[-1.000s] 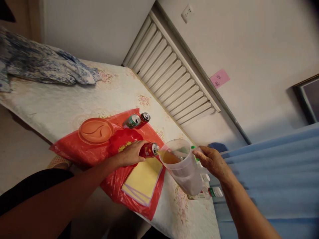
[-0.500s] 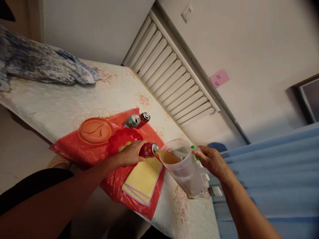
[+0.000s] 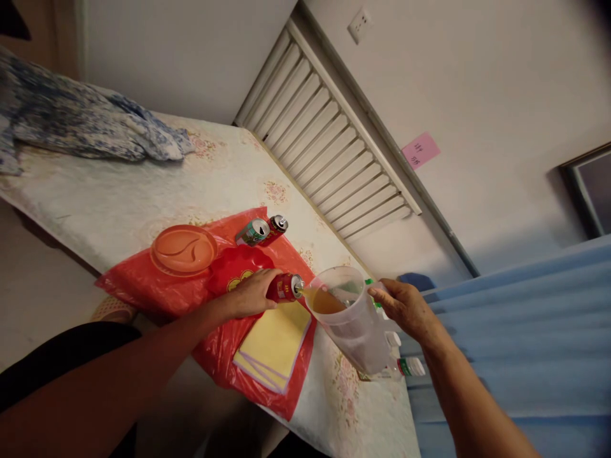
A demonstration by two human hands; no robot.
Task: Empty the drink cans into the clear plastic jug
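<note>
Over the right-hand half of the worktop (image 3: 229,184), between its front edge and the back edge along the radiator (image 3: 329,140), both hands are full. The left hand (image 3: 252,294) is wrapped around a red can (image 3: 282,288), tipped so that its long axis runs sideways, with the opening facing right. The right hand (image 3: 403,305) grips the handle of a translucent pitcher (image 3: 356,343), on the side away from the can. The pitcher leans, its mouth slanted up and left towards the can and its base down and right; whether the base touches the worktop I cannot tell. Can and rim sit just beside each other, a thin stream crossing from one to the other, and amber liquid (image 3: 327,302) shows inside.

Beneath the left hand, a red plastic sheet (image 3: 157,296) reaches the worktop's front edge, carrying a folded yellow cloth (image 3: 274,346), a red scalloped dish (image 3: 258,256) and an orange dish (image 3: 184,249). Two more cans (image 3: 248,234) stand towards the back edge; capped bottles (image 3: 410,366) are by the right end.
</note>
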